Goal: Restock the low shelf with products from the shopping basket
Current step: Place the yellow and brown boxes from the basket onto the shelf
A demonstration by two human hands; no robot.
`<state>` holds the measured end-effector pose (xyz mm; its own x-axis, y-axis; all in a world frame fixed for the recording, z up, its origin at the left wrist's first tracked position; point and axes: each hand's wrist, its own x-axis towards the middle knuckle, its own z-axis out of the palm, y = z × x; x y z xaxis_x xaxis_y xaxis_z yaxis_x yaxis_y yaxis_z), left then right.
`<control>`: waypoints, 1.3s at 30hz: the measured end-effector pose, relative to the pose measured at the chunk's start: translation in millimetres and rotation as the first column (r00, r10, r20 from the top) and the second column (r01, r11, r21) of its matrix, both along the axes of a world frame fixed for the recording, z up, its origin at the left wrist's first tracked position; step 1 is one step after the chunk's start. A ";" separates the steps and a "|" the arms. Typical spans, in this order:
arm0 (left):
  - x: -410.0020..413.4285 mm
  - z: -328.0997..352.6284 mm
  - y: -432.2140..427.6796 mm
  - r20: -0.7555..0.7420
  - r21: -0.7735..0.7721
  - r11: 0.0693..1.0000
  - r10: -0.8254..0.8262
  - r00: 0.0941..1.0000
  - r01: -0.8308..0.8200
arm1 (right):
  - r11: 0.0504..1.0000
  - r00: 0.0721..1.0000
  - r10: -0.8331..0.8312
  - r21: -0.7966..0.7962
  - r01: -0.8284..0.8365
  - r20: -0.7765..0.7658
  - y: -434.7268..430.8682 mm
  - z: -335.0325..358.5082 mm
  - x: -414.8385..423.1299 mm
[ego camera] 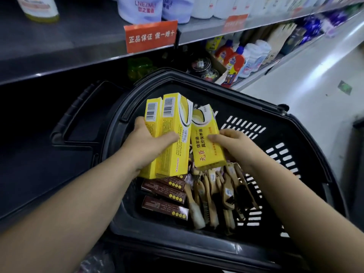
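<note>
Left hand [151,142] clamped around two yellow boxes [169,134], fingers wrapped across both; right hand [234,142] gripping a third yellow box [206,142]. All held over the black shopping basket [295,154], low shelf [49,134] just beside. Risk: paired boxes sliding apart under one-handed grip, dropping onto brushes [216,194] below.

Basket before the shelves, both hands inside it.

The shopping basket [275,154] sits in front of the low shelf [256,75], under an upper shelf [78,46]. In it, the left hand [149,142] holds two boxes [167,134] side by side; right of them the right hand [234,144] holds a third box [206,142]. Flat cartons [167,194] lie nearer, brushes [216,194] to their right.
</note>
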<state>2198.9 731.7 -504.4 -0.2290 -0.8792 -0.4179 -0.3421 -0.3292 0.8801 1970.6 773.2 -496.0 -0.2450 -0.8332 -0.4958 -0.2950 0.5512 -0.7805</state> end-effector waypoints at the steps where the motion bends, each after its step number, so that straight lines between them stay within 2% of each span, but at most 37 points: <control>1: 0.2 2.8 1.3 -0.022 0.018 1.000 0.000 1.000 0.001 | 0.998 0.998 -0.025 -0.050 0.028 0.065 9.0 14.2 7.0; 4: 2.9 15.7 5.1 -0.114 0.065 0.998 0.034 0.993 -0.027 | 0.982 0.995 -0.050 -0.177 0.065 0.091 20.5 41.1 36.7; 8: 17.4 31.6 4.3 -0.151 -0.010 1.000 0.018 0.988 -0.020 | 0.966 0.993 -0.002 -0.255 0.032 0.120 18.5 69.9 83.5; 11: 45.5 42.9 1.2 -0.174 -0.044 0.997 0.050 0.983 -0.058 | 0.968 0.987 0.025 -0.252 0.016 0.158 12.1 91.1 109.2; 13: 70.6 50.4 1.6 -0.213 -0.039 0.998 0.049 0.976 -0.058 | 0.971 0.965 0.035 -0.239 0.029 0.260 5.7 102.7 121.0; 18: 133.2 53.1 12.2 -0.351 0.080 0.992 0.124 0.928 -0.102 | 0.990 0.919 0.079 -0.139 -0.026 0.387 -13.8 111.4 160.3; 23: 192.0 38.7 33.4 -0.307 0.100 0.970 0.241 0.921 -0.220 | 0.981 0.892 0.193 -0.101 -0.166 0.410 -18.5 102.8 216.4; 29: 249.3 20.1 72.0 -0.235 0.116 0.947 0.320 0.918 -0.300 | 0.891 0.802 0.453 -0.232 -0.391 0.390 0.2 78.7 276.0; 31: 264.6 14.0 72.8 -0.190 0.108 0.943 0.330 0.925 -0.314 | 0.834 0.790 0.546 -0.270 -0.481 0.279 2.3 70.4 296.0; 33: 284.4 4.5 67.7 -0.158 0.106 0.937 0.347 0.924 -0.334 | 0.706 0.755 0.651 -0.305 -0.639 -0.077 -0.8 57.3 317.5; 34: 294.1 -0.5 64.4 -0.165 0.121 0.936 0.347 0.923 -0.331 | 0.629 0.698 0.653 -0.302 -0.716 -0.294 -2.7 51.6 327.4; 36: 315.0 -15.0 63.5 -0.203 0.154 0.937 0.341 0.918 -0.314 | 0.489 0.550 0.566 -0.287 -0.824 -0.614 -3.9 38.5 349.5; 38: 332.9 -33.7 70.7 -0.244 0.167 0.919 0.390 0.888 -0.358 | 0.377 0.431 0.431 -0.276 -0.884 -0.793 -0.3 21.6 370.6; 39: 339.8 -43.8 76.2 -0.268 0.181 0.899 0.435 0.860 -0.398 | 0.350 0.393 0.368 -0.267 -0.898 -0.843 2.7 11.4 378.8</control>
<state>2538.6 807.8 -548.1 0.0198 -0.8698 -0.4930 0.1185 -0.4876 0.8650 2349.4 775.8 -484.6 0.5546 -0.8085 0.1966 -0.7643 -0.5884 -0.2638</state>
